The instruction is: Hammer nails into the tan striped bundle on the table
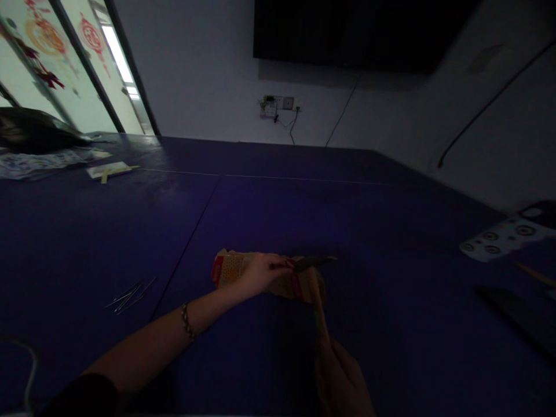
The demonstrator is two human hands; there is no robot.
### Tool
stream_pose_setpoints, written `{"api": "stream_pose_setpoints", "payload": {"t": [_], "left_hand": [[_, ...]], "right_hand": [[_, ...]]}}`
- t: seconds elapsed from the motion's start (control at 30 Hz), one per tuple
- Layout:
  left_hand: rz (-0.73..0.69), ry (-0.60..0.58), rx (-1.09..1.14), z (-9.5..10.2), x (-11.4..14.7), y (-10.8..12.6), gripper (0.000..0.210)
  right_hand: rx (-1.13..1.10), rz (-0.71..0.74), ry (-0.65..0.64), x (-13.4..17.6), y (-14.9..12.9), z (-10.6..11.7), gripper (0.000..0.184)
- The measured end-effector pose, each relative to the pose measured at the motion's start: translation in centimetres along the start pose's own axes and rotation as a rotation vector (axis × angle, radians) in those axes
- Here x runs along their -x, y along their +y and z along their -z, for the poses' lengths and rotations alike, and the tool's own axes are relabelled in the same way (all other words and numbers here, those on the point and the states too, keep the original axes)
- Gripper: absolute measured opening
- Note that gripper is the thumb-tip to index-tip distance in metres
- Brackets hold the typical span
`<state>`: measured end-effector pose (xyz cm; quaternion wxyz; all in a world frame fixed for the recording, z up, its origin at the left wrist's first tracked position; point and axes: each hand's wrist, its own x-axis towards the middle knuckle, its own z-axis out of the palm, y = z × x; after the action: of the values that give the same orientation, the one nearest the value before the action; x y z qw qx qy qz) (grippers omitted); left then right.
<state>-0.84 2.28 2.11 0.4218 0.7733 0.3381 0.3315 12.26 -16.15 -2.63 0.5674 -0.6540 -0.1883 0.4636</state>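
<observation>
In the head view, my right hand (341,376) is wrapped round the wooden handle of a hammer (316,301) at the bottom centre. The hammer's dark head lies crosswise at the far end, with a thin tip pointing right. My left hand (263,272) reaches in from the left, its fingers closed by the left end of the head. Whether they grip the head or something small is too dark to tell. Beneath both is a flat, torn-edged piece of cardboard (230,266) with red and orange print, partly covered by my left hand.
Several thin metal rods, perhaps nails (130,296), lie left on the dark blue table (260,214). On the right are a patterned pale object (499,238) and a dark flat object (516,318). A dark bag (35,130) and white packet (110,169) lie back left.
</observation>
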Motion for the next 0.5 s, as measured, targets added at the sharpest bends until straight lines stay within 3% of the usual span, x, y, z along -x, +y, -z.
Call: {"api": "stream_pose_setpoints", "payload": {"t": [0.2, 0.5], "left_hand": [[-0.007, -0.046, -0.077, -2.3, -0.6, -1.3, 0.01], [-0.083, -0.102, -0.295, -2.9, -0.5, -1.8, 0.014]], "right_hand": [[-0.009, 0.065, 0.012, 0.1, -0.1, 0.2, 0.043], [-0.012, 0.015, 0.153, 0.2, 1.2, 0.1, 0.043]]}}
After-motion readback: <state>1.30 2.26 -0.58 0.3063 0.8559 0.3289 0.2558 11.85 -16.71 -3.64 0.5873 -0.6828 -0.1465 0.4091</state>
